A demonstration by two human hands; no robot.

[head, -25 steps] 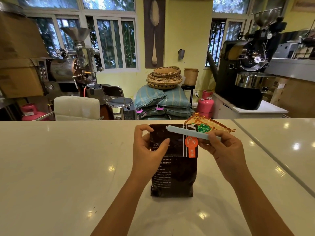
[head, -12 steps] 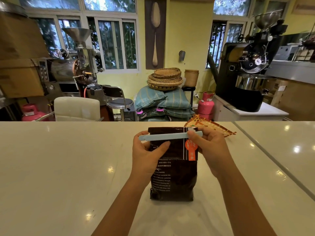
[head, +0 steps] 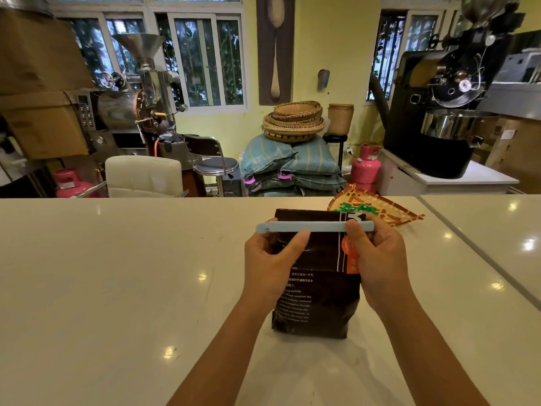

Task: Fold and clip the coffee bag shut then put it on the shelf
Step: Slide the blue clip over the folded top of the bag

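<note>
head view, looking down at a pale bench. a dark coffee bag stands upright near the middle, its top folded over. a long pale blue clip lies level across the fold. the left hand has its grip closed on the bag's upper left with the thumb just under the clip; the right hand pinches the clip's right end. it is not clear whether the clip is latched. if it is squeezed off-level or misses the fold, the flap may spring open. no shelf is recognisable.
</note>
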